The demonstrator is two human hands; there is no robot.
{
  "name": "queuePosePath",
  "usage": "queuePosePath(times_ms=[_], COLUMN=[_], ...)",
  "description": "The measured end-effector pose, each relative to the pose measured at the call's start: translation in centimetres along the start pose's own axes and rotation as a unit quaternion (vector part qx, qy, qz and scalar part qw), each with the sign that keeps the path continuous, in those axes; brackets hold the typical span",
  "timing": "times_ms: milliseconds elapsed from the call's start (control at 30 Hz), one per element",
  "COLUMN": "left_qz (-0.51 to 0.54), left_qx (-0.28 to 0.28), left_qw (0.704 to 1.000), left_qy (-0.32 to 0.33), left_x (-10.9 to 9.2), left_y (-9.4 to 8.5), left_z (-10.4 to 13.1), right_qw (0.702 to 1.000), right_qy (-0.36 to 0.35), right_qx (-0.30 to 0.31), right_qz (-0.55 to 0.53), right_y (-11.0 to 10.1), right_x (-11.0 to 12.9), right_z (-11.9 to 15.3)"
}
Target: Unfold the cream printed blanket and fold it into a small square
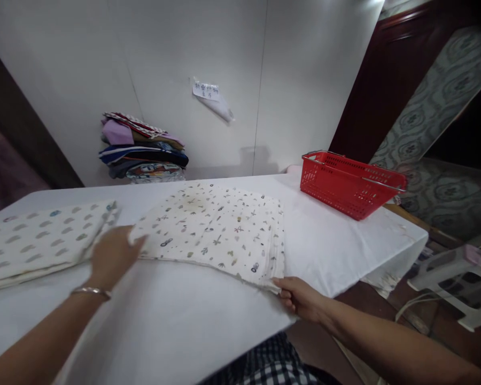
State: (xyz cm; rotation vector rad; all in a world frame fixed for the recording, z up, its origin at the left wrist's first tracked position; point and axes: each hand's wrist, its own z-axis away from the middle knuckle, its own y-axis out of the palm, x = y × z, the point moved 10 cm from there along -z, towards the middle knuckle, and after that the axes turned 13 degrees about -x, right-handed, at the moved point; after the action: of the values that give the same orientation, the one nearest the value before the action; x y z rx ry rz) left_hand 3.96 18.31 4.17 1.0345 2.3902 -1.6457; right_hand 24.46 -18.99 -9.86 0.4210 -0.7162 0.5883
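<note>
In the head view, I see a thin white cloth with small dark and green shapes spread over the middle of the white-covered table, reaching near the back edge. My right hand pinches its near right corner, close to the table's front edge. My left hand is at its left end but blurry, so I cannot tell if it grips. A folded cream cloth with grey blobs lies toward the table's left edge, just beside that hand. A red plastic basket with metal handles sits by the back right corner
</note>
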Motion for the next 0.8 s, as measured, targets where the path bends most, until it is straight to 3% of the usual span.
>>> queuePosePath(times_ms=[67,167,233,300,367,433,533,633,700,800], left_qz=[0.056,0.171,0.212,0.236,0.248,0.253,0.255,0.285,0.314,0.344], left_qx=[0.027,0.077,0.058,-0.007,-0.052,-0.062,-0.042,-0.019,-0.009,0.003], left_qw=[0.986,0.89,0.843,0.842,0.853,0.855,0.847,0.843,0.842,0.838], left_qy=[0.157,0.416,0.49,0.485,0.457,0.448,0.465,0.455,0.438,0.424], left_x=[-6.4,-16.8,-21.5,-24.3,-25.9,-26.9,-27.8,-27.7,-27.5,-27.1], left_y=[1.9,3.3,3.1,2.6,2.6,3.0,3.5,2.8,1.8,0.1], left_z=[5.1,16.2,21.3,22.5,21.7,20.6,20.1,20.0,19.8,19.5], right_qw=[1.0,0.998,0.996,0.994,0.993,0.993,0.993,0.995,0.995,0.993], right_qy=[-0.015,-0.049,-0.073,-0.088,-0.098,-0.102,-0.091,-0.048,-0.031,-0.06], right_qx=[0.004,0.026,0.042,0.047,0.046,0.049,0.065,0.076,0.069,0.041], right_qz=[-0.005,-0.026,-0.039,-0.041,-0.038,-0.036,-0.031,-0.037,-0.06,-0.097], right_y=[0.1,1.0,1.8,2.2,2.2,2.0,1.4,0.0,-1.4,-3.9], right_x=[0.9,2.7,3.8,4.7,5.1,5.2,4.8,4.8,6.1,10.4], right_z=[0.2,0.6,1.0,1.3,1.4,1.5,1.2,-0.3,-2.0,-5.7])
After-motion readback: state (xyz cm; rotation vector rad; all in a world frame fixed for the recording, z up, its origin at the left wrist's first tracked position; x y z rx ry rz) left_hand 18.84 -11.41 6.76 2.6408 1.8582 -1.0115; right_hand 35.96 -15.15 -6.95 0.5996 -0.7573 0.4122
